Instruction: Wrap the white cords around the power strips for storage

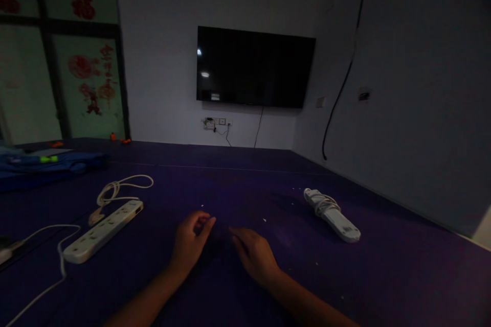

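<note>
My left hand (194, 237) hovers over the purple surface with its fingers loosely curled and the thumb apart, holding nothing that I can see. Facing it, my right hand (255, 253) has its fingers stretched out toward the left, and nothing shows in it. A small gap separates the two hands. To the left lies a white power strip (103, 232), its cable (115, 189) loosely looped behind it. A second white power strip (341, 222) rests on the right with its cable (326, 203) wound around its body. Neither hand touches a strip.
Small white scraps (264, 220) dot the purple surface (230, 184). A thin white cable (61, 255) runs along the left edge. Blue cloth (76, 161) lies at the far left. A television (255, 67) hangs on the back wall, and a black cable (337, 97) dangles down the right wall.
</note>
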Demonstrator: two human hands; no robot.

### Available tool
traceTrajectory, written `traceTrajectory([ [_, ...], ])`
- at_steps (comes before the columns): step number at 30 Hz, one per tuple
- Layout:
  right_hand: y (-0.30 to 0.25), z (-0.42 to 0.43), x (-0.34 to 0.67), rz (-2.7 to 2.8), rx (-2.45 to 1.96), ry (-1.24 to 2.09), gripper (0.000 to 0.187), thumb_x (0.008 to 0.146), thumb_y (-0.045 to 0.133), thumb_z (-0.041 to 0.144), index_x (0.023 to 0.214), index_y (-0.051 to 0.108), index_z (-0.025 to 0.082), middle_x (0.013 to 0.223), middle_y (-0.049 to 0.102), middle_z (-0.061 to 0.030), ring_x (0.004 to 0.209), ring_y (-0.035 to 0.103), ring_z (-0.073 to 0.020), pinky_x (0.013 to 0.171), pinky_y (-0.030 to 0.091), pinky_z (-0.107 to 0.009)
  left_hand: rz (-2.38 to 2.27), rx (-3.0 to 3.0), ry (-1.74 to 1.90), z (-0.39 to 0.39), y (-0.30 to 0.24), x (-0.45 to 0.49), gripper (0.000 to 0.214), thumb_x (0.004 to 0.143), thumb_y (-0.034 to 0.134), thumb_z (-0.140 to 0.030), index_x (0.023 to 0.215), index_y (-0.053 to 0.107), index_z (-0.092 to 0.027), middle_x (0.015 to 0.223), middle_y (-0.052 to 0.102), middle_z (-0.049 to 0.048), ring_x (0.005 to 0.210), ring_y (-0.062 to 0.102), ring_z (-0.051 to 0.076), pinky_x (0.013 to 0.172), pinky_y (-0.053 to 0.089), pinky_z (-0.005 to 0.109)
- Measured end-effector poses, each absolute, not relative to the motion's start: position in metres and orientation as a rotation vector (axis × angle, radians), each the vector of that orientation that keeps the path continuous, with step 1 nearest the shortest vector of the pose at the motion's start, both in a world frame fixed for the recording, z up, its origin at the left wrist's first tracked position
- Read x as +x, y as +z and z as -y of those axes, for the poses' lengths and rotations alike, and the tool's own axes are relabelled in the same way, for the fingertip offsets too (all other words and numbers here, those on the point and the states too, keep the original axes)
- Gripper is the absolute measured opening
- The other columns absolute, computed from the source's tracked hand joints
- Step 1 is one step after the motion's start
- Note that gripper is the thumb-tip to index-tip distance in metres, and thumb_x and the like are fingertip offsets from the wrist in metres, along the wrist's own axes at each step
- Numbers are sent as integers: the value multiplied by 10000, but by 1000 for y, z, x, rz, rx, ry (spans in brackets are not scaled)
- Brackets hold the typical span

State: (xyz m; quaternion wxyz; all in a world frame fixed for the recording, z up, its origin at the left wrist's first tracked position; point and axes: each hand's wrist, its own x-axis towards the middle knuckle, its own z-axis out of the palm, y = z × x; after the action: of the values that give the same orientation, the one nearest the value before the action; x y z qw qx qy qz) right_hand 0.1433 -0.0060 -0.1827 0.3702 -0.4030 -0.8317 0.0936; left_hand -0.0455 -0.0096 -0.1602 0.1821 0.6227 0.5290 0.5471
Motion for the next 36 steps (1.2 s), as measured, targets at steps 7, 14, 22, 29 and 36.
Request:
traceTrajectory([
  [7,-183,14,152,2278,-1040,186,358,921,346,286,1119,630,195,1032,686,-69,928,640,-189,823,496,-316,-2735,2095,1029,-18,-149,-136,385,812,454,-294,1108,569,-75,1300,452,250,1213,371,400,921,317,547],
  [14,-186,11,154,2329,-1021,246,329,913,366,264,1012,675,210,988,696,-54,895,642,-170,807,487,-285,-3110,1605,602,-13,-153,-191,379,819,426,-308,1001,591,-19,1071,591,245,1037,507,394,789,397,492],
  [22,-188,8,154,2322,-996,250,303,905,388,240,986,679,218,976,695,-47,890,638,-167,797,479,-272,-3062,1414,599,-14,-150,-205,496,821,447,-450,1052,563,-26,1151,546,287,1117,461,428,807,389,541],
  [29,-189,8,154,2312,-959,238,289,902,400,230,984,677,225,961,695,-43,877,638,-159,777,473,-260,-3009,1397,528,-12,-148,-206,525,837,390,-483,1005,585,-25,1128,560,280,1146,424,456,796,377,586],
  [36,-187,9,154,2333,-976,266,298,904,390,228,999,673,220,949,698,-41,879,634,-161,785,462,-264,-3056,1282,857,-17,-157,-221,603,721,487,-606,957,591,-62,1298,420,268,1224,244,558,709,405,612],
])
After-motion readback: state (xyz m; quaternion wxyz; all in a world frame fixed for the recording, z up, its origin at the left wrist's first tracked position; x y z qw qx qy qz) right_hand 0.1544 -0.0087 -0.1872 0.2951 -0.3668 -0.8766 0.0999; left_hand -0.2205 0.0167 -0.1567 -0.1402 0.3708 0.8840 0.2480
